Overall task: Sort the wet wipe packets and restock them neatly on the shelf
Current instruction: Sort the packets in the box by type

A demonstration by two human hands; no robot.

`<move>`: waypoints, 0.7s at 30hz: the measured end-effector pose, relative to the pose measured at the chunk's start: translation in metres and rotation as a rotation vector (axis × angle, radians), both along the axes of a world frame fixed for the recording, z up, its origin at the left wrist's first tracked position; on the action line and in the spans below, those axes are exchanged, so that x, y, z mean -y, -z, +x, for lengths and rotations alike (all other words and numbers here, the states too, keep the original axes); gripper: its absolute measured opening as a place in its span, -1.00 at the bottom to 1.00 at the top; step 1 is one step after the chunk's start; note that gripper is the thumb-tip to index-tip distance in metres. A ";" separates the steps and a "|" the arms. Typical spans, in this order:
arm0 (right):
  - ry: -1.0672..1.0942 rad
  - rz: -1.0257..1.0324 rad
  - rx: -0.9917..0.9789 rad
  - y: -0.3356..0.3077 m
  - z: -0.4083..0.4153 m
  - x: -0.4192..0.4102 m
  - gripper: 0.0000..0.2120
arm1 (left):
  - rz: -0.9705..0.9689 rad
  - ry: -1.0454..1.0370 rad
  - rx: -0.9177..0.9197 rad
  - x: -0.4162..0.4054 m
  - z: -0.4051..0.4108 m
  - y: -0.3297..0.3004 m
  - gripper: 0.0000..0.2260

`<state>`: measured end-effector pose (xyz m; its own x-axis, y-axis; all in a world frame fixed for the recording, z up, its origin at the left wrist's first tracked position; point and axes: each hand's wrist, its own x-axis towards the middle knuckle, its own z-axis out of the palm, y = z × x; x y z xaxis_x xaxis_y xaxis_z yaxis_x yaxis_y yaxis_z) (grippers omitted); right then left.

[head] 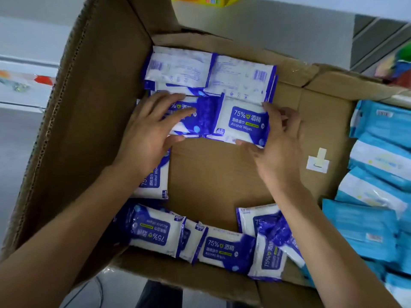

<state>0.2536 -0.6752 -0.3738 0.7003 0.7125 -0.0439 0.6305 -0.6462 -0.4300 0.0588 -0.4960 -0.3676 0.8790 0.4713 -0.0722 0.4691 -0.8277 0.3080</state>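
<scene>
An open cardboard box (pixel 93 112) holds several blue-and-white alcohol wipe packets. Two lie face down at the far wall (pixel 184 65). In front of them, two face-up packets sit side by side. My left hand (pixel 149 130) lies over the left packet (pixel 200 116), fingers on top and thumb under its near edge. My right hand (pixel 275 138) pinches the right packet (pixel 242 121) at its right end, between thumb and fingers. More packets line the near wall (pixel 224 247) and the left side (pixel 153 181).
Light-blue wipe packets (pixel 375 174) are piled to the right of the box. A white label (pixel 318 162) sticks to the box's bare floor. A white shelf (pixel 24 83) runs along the left; coloured goods (pixel 400 67) sit at the far right.
</scene>
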 end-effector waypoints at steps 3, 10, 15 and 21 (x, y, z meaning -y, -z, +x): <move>0.020 0.025 -0.024 -0.013 0.001 0.006 -0.02 | 0.016 -0.079 0.026 0.016 -0.003 -0.012 -0.44; -0.454 -0.432 -0.194 -0.041 -0.019 0.087 -0.58 | -0.043 0.104 -0.335 0.045 -0.061 -0.019 -0.22; -0.485 -0.549 -0.166 -0.027 -0.041 0.113 -0.75 | -0.006 0.207 -0.436 0.040 -0.063 -0.025 -0.37; -0.403 -0.375 -0.299 -0.047 -0.033 0.077 -0.93 | -0.043 0.149 -0.319 0.036 -0.044 -0.025 -0.67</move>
